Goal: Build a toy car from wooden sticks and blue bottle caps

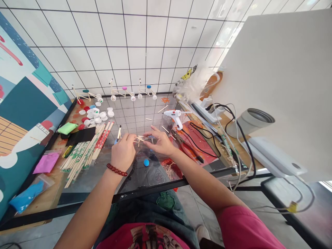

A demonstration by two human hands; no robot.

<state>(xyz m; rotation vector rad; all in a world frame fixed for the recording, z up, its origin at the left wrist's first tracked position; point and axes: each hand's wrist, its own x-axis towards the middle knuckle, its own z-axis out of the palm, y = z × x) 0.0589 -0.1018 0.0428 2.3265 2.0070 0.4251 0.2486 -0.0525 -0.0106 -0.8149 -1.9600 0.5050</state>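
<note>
My left hand (124,151), with a red bead bracelet at the wrist, is closed on one end of a small frame of thin wooden sticks (141,139). My right hand (161,141) pinches the other end of the same stick frame, its fingers partly spread over it. Both hands hover just above the glass table (145,180). A blue bottle cap (146,162) lies on the glass just below the hands. A white glue gun (175,116) stands a little beyond my right hand.
Wrapped chopsticks (85,150) lie in a pile left of the hands, beside white and red caps (94,116). Three finished stick models (124,91) stand along the tiled wall. Pliers (185,145), black cables (204,133), a power strip (207,107) and a white board (280,86) fill the right.
</note>
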